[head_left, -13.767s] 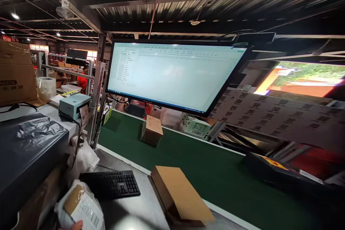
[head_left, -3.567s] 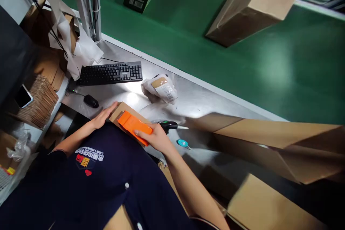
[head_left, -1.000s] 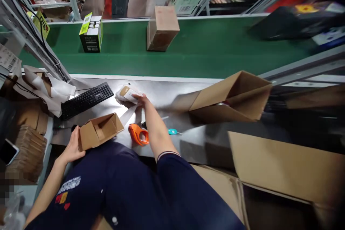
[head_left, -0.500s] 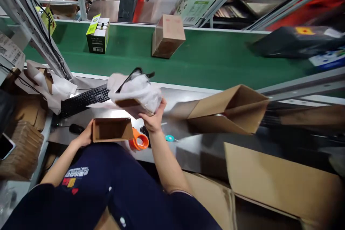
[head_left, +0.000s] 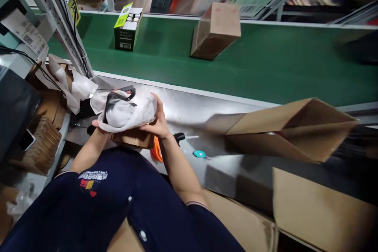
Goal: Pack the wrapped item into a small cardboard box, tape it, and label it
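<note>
Between both hands is a bundle in white translucent wrap point(head_left: 126, 112), with a black strap-like piece across its top. My right hand point(head_left: 158, 120) grips its right side, thumb underneath. My left hand point(head_left: 100, 126) closes on its lower left edge, most fingers hidden behind the wrap. Directly below the bundle, close to my body, lies a small brown cardboard box point(head_left: 132, 138), mostly covered by it. An orange tape-like ring point(head_left: 157, 150) sits just right of the box, partly behind my right forearm.
A large open carton point(head_left: 283, 130) lies on the metal bench to the right, beyond a teal round tag point(head_left: 199, 153). Across the green conveyor point(head_left: 165, 47) stand a taped carton point(head_left: 217, 31) and a box of white-capped bottles point(head_left: 127, 27). Flattened cardboard point(head_left: 47, 141) is stacked at left.
The wrapped bundle has moved left and down over the small box. My left hand has gone from the box's side to the bundle. The whole view has shifted.
</note>
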Motion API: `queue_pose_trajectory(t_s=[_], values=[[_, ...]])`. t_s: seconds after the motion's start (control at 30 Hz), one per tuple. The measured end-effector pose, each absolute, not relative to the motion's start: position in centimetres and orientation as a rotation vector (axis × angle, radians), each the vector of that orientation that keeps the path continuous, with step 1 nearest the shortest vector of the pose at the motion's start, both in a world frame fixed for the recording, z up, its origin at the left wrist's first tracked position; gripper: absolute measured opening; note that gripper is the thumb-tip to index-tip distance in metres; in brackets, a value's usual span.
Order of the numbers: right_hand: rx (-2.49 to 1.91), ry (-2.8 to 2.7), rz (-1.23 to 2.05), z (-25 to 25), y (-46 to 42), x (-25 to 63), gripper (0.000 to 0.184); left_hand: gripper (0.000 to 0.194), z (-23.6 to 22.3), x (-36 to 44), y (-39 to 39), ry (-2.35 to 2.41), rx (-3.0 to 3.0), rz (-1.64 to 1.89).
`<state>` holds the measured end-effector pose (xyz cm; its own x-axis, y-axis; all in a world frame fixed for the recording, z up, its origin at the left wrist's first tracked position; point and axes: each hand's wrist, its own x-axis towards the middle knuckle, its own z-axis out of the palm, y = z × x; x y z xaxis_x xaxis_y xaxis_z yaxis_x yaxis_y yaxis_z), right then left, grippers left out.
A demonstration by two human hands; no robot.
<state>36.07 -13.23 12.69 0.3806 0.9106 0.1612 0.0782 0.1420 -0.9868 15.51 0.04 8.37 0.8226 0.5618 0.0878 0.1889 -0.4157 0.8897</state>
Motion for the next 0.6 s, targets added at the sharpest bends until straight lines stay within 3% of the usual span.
queue_pose_trajectory(t_s=[0.07,0.2,0.27,0.43,0.6], values=[[-1.294,-0.853,0.912,12.7,-14.4,35.5,0.122,0.109,8.6,15.6,-0.9,0.524,1.933,0.585],[-1.148,-0.473,1.245,12.6,-18.5,35.4,0.079,0.099,7.5,15.7,-3.5,0.352,2.098,0.871],[-1.099,-0.423,1.361,12.9,-19.9,36.0,0.071,0.099,6.0,15.7,-5.1,0.182,2.301,1.052],[-1.116,-0.643,1.543,13.0,-19.9,38.2,0.082,0.061,2.8,14.0,-7.3,-0.043,2.484,1.060],[-1.198,-0.886,1.575,12.6,-18.4,39.2,0.097,0.069,5.0,12.0,-6.5,-0.246,2.624,0.847]])
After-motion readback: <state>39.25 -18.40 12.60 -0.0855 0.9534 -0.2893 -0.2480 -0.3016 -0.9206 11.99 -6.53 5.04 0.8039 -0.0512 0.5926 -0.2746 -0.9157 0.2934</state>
